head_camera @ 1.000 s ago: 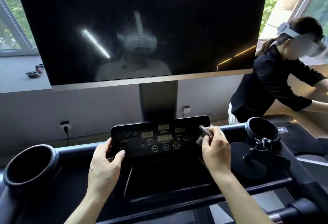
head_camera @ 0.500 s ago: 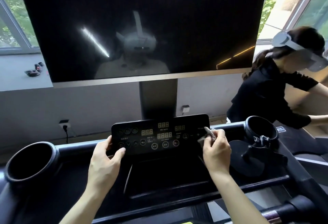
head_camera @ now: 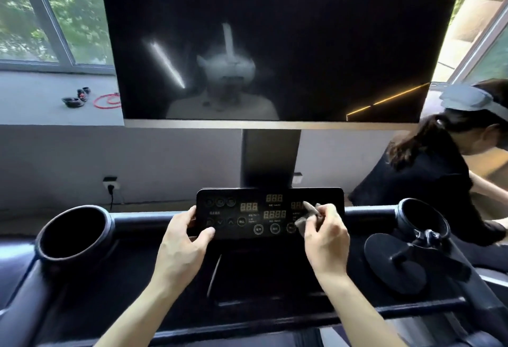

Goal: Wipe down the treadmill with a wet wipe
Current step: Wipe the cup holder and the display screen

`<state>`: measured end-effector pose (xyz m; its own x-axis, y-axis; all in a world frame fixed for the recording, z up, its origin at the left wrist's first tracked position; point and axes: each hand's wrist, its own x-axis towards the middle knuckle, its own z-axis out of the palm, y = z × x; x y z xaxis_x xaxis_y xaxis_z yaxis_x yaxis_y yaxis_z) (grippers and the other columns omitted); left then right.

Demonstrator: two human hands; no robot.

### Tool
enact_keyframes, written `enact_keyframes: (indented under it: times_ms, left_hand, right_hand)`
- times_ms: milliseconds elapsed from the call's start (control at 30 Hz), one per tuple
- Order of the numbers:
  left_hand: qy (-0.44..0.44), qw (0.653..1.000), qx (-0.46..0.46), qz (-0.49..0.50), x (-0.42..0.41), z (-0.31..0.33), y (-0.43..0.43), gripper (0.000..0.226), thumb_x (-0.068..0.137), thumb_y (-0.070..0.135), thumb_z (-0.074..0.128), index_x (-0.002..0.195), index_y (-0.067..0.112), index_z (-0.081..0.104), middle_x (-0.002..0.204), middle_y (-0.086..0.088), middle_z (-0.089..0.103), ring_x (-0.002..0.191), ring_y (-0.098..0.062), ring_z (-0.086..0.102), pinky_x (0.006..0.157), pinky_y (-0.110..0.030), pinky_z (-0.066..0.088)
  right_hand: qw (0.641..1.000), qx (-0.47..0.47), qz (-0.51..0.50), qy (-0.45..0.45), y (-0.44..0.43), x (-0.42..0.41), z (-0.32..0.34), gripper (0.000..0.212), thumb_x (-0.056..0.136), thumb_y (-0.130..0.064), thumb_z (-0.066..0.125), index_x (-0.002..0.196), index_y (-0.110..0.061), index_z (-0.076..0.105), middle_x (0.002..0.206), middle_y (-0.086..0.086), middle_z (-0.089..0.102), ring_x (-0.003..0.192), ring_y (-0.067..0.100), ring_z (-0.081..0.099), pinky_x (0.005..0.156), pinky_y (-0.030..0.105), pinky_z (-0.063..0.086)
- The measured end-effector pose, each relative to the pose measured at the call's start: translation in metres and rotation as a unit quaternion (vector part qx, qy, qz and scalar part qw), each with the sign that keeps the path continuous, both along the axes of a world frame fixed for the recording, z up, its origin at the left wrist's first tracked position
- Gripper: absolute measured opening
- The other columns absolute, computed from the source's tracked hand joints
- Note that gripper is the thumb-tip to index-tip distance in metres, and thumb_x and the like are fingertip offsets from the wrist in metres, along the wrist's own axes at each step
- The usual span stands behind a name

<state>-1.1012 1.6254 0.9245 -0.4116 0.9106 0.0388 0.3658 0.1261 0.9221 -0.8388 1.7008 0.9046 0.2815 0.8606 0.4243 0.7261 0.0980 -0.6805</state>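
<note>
Grey wipe (head_camera: pixel 308 217) pinched in right hand (head_camera: pixel 327 239), pressed on panel (head_camera: pixel 247 195), right part. Left hand (head_camera: pixel 182 242) gripped panel's left edge. Step: wiping panel. Next, probably: sweep left over buttons, lightly.

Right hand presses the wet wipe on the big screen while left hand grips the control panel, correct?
No. The head view shows the right hand holding the wet wipe against the control panel, not the screen; the rest is right.
</note>
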Motion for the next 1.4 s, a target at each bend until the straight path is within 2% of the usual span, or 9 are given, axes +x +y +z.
enact_keyframes:
  times_ms: [200,433,533,667,900,967,1100,1267,1400]
  left_hand:
    - [0.015,1.000,0.010,0.007,-0.001,-0.003,0.001,0.055,0.089,0.015,0.076,0.140,0.022,0.058,0.115,0.026,0.058,0.108,0.015,0.054,0.096,-0.023,0.045]
    - [0.029,0.999,0.008,-0.009,-0.006,-0.003,0.001,0.055,0.090,0.019,0.075,0.142,0.020,0.056,0.117,0.024,0.059,0.113,0.005,0.057,0.092,-0.015,0.043]
    - [0.036,0.999,0.011,0.000,-0.005,-0.002,0.001,0.055,0.089,0.016,0.075,0.141,0.021,0.057,0.113,0.027,0.056,0.107,0.007,0.056,0.089,-0.009,0.038]
    - [0.039,0.999,0.011,0.001,-0.008,-0.002,0.004,0.055,0.087,0.010,0.075,0.139,0.016,0.060,0.115,0.022,0.059,0.109,0.003,0.058,0.098,-0.017,0.042]
    - [0.025,0.999,0.005,-0.022,-0.011,-0.004,0.001,0.059,0.088,0.009,0.070,0.143,0.023,0.056,0.124,0.024,0.059,0.119,0.008,0.054,0.091,-0.009,0.043]
    - [0.025,0.999,0.004,-0.020,-0.011,-0.005,0.003,0.059,0.087,0.007,0.069,0.143,0.022,0.057,0.123,0.021,0.060,0.118,0.005,0.055,0.087,-0.004,0.042]
    - [0.017,0.999,0.005,-0.029,-0.013,-0.008,0.005,0.060,0.082,0.012,0.068,0.141,0.022,0.060,0.120,0.021,0.061,0.116,0.003,0.059,0.093,-0.012,0.047]
    - [-0.006,0.999,-0.004,-0.052,-0.014,-0.007,0.000,0.069,0.078,0.013,0.060,0.146,0.023,0.054,0.127,0.028,0.056,0.120,0.006,0.054,0.097,-0.022,0.051]
    - [-0.032,0.999,-0.008,-0.043,-0.012,-0.003,-0.003,0.069,0.069,0.020,0.054,0.138,0.025,0.060,0.119,0.026,0.059,0.113,0.008,0.057,0.095,-0.020,0.051]
  right_hand:
    - [0.942,0.052,0.289,-0.163,-0.034,-0.080,-0.015,0.017,0.090,-0.022,0.055,0.103,-0.017,0.064,0.094,-0.002,0.065,0.086,0.017,0.066,0.077,0.031,0.056]
    - [0.995,0.045,0.009,-0.087,0.021,-0.019,0.016,0.013,0.087,-0.011,0.073,0.095,-0.015,0.064,0.089,0.001,0.070,0.080,0.026,0.070,0.066,0.031,0.052]
    - [0.979,0.097,0.108,-0.141,0.009,-0.067,0.007,0.009,0.087,-0.013,0.067,0.095,-0.016,0.063,0.092,0.000,0.066,0.083,0.021,0.067,0.071,0.032,0.052]
    - [0.902,0.107,0.313,-0.278,-0.021,-0.096,-0.012,0.022,0.083,-0.025,0.059,0.103,-0.018,0.065,0.092,-0.001,0.064,0.082,0.020,0.064,0.068,0.034,0.056]
    - [0.975,0.097,0.115,-0.165,0.038,-0.067,0.032,0.010,0.089,-0.018,0.063,0.098,-0.016,0.060,0.094,0.000,0.068,0.082,0.024,0.069,0.064,0.034,0.053]
    - [0.957,0.128,0.178,-0.191,0.025,-0.099,0.024,0.012,0.089,-0.020,0.057,0.100,-0.019,0.059,0.094,0.001,0.065,0.083,0.022,0.065,0.067,0.035,0.054]
    - [0.843,0.156,0.377,-0.351,-0.011,-0.114,-0.005,0.015,0.087,-0.028,0.059,0.097,-0.017,0.064,0.088,-0.001,0.060,0.077,0.021,0.060,0.062,0.034,0.051]
    - [0.935,0.124,0.218,-0.249,0.034,-0.089,0.031,0.016,0.085,-0.024,0.054,0.096,-0.017,0.063,0.089,0.000,0.066,0.078,0.022,0.066,0.066,0.036,0.055]
    - [0.912,0.159,0.288,-0.244,0.011,-0.144,0.016,0.014,0.088,-0.021,0.054,0.098,-0.015,0.063,0.087,0.001,0.062,0.077,0.023,0.062,0.063,0.037,0.053]
